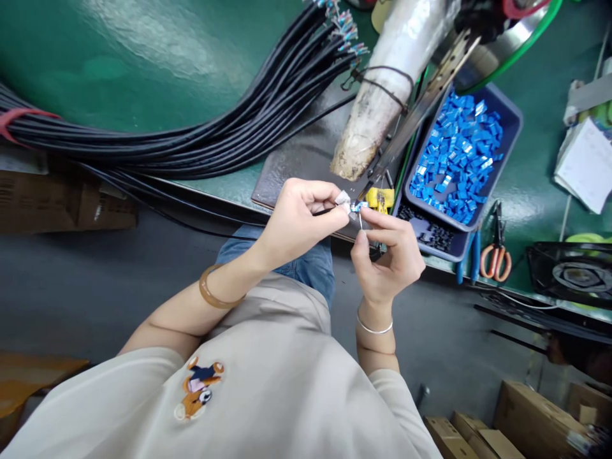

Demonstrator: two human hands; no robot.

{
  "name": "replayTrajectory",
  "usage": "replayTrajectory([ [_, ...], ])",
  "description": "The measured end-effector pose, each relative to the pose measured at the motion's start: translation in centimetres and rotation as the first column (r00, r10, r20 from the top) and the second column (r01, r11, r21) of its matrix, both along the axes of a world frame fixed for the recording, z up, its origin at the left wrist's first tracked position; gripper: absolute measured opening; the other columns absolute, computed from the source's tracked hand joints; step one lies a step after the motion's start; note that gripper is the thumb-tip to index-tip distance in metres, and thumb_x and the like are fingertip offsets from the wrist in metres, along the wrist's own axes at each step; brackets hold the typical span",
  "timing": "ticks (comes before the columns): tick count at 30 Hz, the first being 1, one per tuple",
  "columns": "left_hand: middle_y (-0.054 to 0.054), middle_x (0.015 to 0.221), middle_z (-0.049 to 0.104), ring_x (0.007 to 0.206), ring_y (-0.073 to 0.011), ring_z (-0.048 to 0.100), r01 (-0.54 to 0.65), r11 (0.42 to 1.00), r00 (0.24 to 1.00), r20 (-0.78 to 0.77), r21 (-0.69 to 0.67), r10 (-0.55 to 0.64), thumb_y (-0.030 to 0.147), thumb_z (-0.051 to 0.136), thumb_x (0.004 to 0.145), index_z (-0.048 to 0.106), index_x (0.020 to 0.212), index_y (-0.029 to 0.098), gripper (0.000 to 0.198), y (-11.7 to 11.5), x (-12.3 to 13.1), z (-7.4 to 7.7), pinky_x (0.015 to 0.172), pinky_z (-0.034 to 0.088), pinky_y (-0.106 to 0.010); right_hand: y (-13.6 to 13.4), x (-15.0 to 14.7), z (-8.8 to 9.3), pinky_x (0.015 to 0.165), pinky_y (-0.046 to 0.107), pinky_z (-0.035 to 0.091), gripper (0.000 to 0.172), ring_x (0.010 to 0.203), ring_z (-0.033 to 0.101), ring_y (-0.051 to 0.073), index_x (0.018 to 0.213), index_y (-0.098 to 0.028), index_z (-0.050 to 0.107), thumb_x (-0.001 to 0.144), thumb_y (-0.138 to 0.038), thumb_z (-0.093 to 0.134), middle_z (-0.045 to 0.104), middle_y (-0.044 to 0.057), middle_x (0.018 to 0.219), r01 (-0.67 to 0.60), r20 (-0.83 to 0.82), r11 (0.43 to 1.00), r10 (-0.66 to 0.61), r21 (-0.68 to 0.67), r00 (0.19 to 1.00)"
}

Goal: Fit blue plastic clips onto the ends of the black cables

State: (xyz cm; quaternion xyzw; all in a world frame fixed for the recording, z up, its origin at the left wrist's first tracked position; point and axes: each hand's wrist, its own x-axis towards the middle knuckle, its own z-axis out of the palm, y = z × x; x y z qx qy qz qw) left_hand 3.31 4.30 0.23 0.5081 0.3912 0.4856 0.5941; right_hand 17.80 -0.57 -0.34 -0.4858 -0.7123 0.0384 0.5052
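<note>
My left hand (308, 213) pinches the end of a black cable (325, 211), with white wrapping on its thumb and fingertip. A small blue connector (358, 207) sits at the cable's end, between my two hands. My right hand (389, 248) is closed, its index finger touching the connector and its thumb and a finger on a thin whitish strand (361, 221). Just behind the fingertips is a yellow-wrapped piece (381, 199) on a metal tool. A white-wrapped tube (377, 121) points down toward the hands.
A thick bundle of black cables (215, 150) with stripped ends lies on the green table (143, 57). To the right stand a bin of blue connectors (510, 121) and a lower bin of small black parts (442, 252). Orange-handled scissors (496, 258) and blue-handled pliers (475, 255) lie near the edge.
</note>
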Motion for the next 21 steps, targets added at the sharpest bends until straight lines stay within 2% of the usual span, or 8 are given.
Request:
replayTrajectory([
  [15, 0.003, 0.056, 0.046, 0.052, -0.0051, 0.039, -0.039, 0.999, 0.999, -0.025, -0.021, 0.039, 0.009, 0.060, 0.070, 0.058, 0.058, 0.014, 0.014, 0.27, 0.01, 0.59, 0.047, 0.033, -0.018, 0.50, 0.32, 0.66, 0.078, 0.035, 0.061, 0.017, 0.089, 0.072, 0.018, 0.086, -0.022, 0.063, 0.079, -0.008, 0.068, 0.074, 0.002, 0.102, 0.002, 0.086, 1.000, -0.002, 0.006, 0.996],
  [21, 0.002, 0.056, 0.048, 0.054, -0.0057, 0.042, -0.003, 0.999, 0.999, -0.037, -0.054, 0.001, 0.007, 0.059, 0.070, 0.058, 0.058, 0.014, 0.013, 0.30, -0.15, 0.31, 0.049, 0.035, -0.018, 0.36, 0.30, 0.49, 0.075, 0.032, 0.061, 0.016, 0.088, 0.072, 0.017, 0.084, -0.023, 0.062, 0.079, -0.009, 0.067, 0.075, 0.001, 0.100, 0.003, 0.088, 1.000, -0.003, -0.001, 0.996],
])
